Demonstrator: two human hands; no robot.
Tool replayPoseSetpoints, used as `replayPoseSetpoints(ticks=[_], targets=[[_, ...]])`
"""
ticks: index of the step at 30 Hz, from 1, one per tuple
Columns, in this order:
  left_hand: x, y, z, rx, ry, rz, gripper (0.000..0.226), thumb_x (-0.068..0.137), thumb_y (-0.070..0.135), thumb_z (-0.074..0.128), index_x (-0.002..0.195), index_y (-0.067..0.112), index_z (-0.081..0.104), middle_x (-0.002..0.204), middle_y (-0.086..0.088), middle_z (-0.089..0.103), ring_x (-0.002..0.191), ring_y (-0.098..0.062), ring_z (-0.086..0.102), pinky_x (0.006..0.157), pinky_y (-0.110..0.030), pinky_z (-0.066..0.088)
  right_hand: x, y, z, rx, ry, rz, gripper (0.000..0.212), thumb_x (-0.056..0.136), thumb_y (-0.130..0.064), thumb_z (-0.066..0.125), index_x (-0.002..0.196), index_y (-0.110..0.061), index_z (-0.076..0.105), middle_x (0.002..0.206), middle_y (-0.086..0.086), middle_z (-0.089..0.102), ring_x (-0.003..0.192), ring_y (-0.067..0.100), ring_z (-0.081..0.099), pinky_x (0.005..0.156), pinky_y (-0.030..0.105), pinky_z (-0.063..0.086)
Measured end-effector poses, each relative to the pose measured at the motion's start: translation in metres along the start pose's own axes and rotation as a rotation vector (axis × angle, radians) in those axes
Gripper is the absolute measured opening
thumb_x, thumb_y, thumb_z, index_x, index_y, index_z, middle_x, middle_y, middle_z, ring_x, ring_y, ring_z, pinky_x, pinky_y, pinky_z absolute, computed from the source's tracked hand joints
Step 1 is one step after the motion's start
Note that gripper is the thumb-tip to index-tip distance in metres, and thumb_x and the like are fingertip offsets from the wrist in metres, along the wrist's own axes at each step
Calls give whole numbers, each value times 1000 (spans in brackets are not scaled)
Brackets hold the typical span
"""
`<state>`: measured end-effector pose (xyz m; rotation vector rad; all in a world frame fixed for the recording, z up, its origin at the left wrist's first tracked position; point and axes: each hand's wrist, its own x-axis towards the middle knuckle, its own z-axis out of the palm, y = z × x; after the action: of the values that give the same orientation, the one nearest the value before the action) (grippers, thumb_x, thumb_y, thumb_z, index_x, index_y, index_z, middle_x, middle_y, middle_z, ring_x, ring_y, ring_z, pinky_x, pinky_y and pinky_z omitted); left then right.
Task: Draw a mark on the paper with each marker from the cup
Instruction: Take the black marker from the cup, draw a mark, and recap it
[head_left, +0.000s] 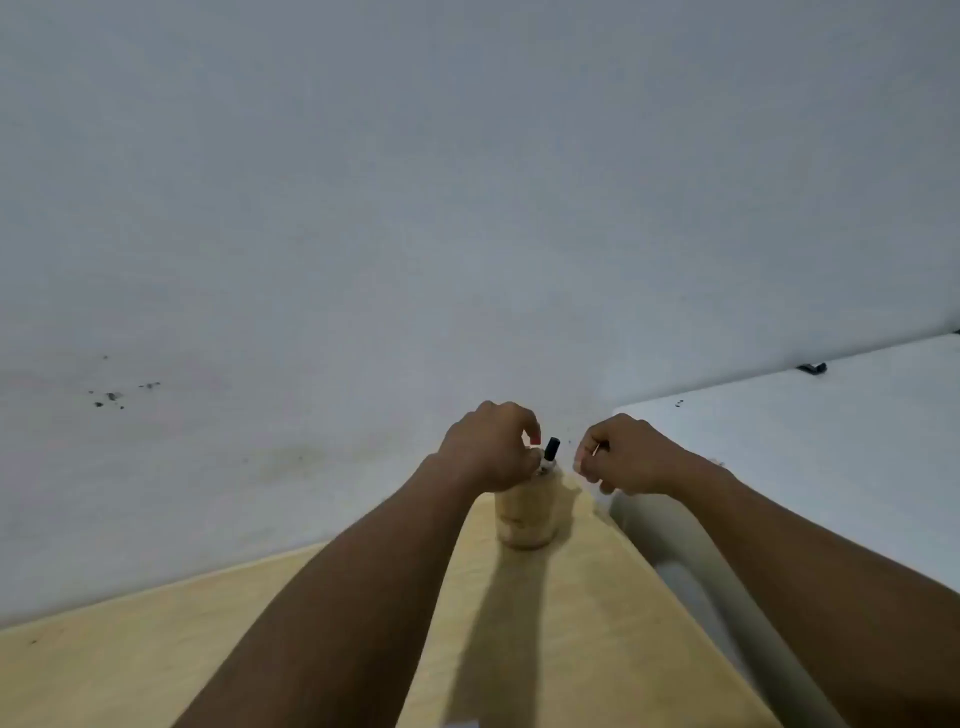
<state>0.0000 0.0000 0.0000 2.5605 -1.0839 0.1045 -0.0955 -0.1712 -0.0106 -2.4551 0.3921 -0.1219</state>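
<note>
A translucent beige cup (525, 519) stands on the far corner of the pale wooden table (571, 623). A marker (550, 451) with a black cap and a light barrel sticks up out of it. My left hand (488, 449) rests over the cup's left rim, fingertips pinched on the marker's barrel just under the cap. My right hand (623, 454) hovers just right of the cup with its fingers curled in and nothing visible in it. A white corner of the paper (460, 723) peeks in at the bottom edge. Other markers in the cup are hidden.
A white wall (363, 234) rises right behind the table. A white surface (831, 457) sits to the right, higher than the table, with a small dark object (812, 368) on it. A gap with a pale rounded edge (691, 577) separates it from the table.
</note>
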Motion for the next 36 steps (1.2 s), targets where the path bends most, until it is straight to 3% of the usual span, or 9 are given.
replayPoseSetpoints(ticks=[4, 8, 14, 20, 24, 26, 29, 33, 36], targets=[[21, 7, 11, 130, -10, 69, 37, 90, 36, 64, 125, 24, 68, 119, -1, 72, 105, -23, 67, 84, -38, 57, 11, 12, 2, 6, 10, 26, 17, 91, -14, 61, 97, -9, 77, 88, 6, 78, 63, 12, 70, 49, 12, 43], [30, 10, 17, 156, -13, 79, 24, 92, 34, 65, 112, 23, 72, 114, -2, 72, 99, -23, 68, 80, -38, 58, 8, 17, 2, 29, -6, 31, 18, 91, -12, 61, 98, -9, 77, 89, 6, 78, 63, 12, 70, 47, 10, 43], [4, 16, -26, -42, 118, 18, 10, 87, 27, 67, 92, 20, 71, 94, 0, 74, 88, -20, 70, 79, -42, 61, -14, -6, -3, 168, -55, 40, 16, 96, -20, 65, 101, -8, 75, 89, 7, 77, 69, 17, 72, 59, 25, 53], [-59, 25, -94, -373, 307, -61, 10, 88, 20, 69, 90, 10, 70, 84, -3, 78, 74, -16, 76, 67, -31, 61, -67, -67, 15, 831, -299, 94, 58, 89, -57, 69, 108, -2, 71, 88, 12, 72, 65, 21, 67, 58, 31, 52], [-116, 20, -117, -625, 298, -117, 17, 93, 18, 65, 94, 2, 72, 80, -6, 77, 72, -19, 75, 69, -34, 61, -100, -103, 56, 1324, -366, 130, 81, 77, -77, 65, 114, -5, 70, 85, 9, 71, 58, 19, 58, 53, 30, 45], [-143, 12, -120, -716, 266, -142, 19, 95, 19, 65, 95, 0, 72, 80, -4, 77, 73, -18, 73, 71, -34, 59, -109, -122, 77, 1587, -276, 158, 77, 80, -73, 66, 118, -6, 69, 74, 6, 66, 50, 14, 48, 46, 25, 37], [-179, -6, -114, -668, 271, -176, 20, 97, 25, 62, 94, 7, 68, 82, -5, 77, 72, -17, 73, 69, -34, 57, -116, -147, 98, 1806, -109, 204, 40, 90, -51, 70, 102, -13, 67, 60, 1, 58, 38, 10, 38, 40, 22, 27], [-219, -38, -91, -280, 329, -139, 30, 101, 43, 50, 97, 15, 62, 79, -5, 77, 73, -26, 72, 69, -43, 58, -124, -164, 119, 1763, -104, 189, 26, 96, -32, 69, 81, -11, 62, 56, 1, 54, 32, 7, 41, 33, 19, 31], [-237, -55, -72, -246, 364, -143, 34, 100, 47, 50, 96, 17, 64, 77, -2, 75, 71, -25, 71, 68, -43, 57, -128, -163, 138, 1645, -145, 159, 27, 97, -30, 68, 81, -9, 62, 56, 3, 57, 35, 7, 47, 35, 18, 36]])
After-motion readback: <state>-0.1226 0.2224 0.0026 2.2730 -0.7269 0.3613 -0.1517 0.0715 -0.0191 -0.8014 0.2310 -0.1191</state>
